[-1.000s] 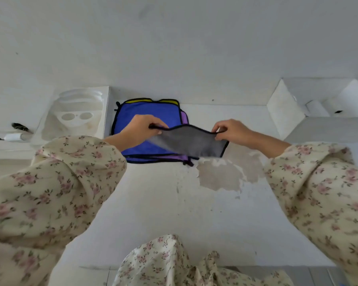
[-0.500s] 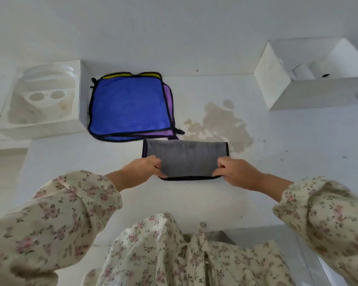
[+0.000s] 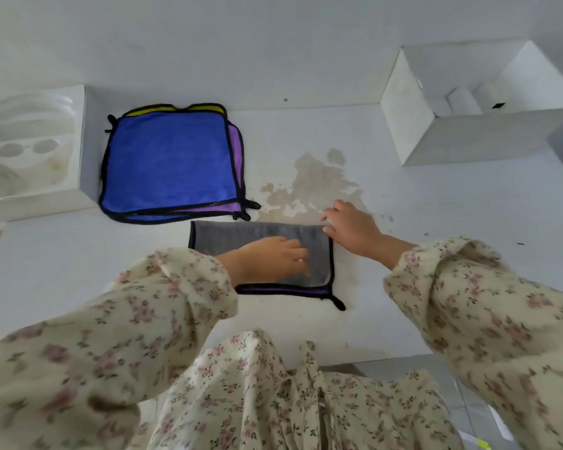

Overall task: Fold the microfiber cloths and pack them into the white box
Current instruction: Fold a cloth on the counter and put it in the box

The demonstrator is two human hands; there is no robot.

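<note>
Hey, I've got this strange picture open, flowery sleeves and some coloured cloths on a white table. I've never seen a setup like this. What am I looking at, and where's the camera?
There is no machine here: a person works with bare hands. The picture comes from a wide-angle camera worn on the head, looking forward and down, so the floral sleeves are the person's own arms. On the white table lies a folded grey cloth with black trim, purple showing at its near edge. The left hand lies flat on it; the right hand touches its far right corner with its fingertips. Nothing is lifted. Beyond it sit a stack of cloths with a blue one on top, a white moulded tray at the left, and the open white box at the far right.
</note>
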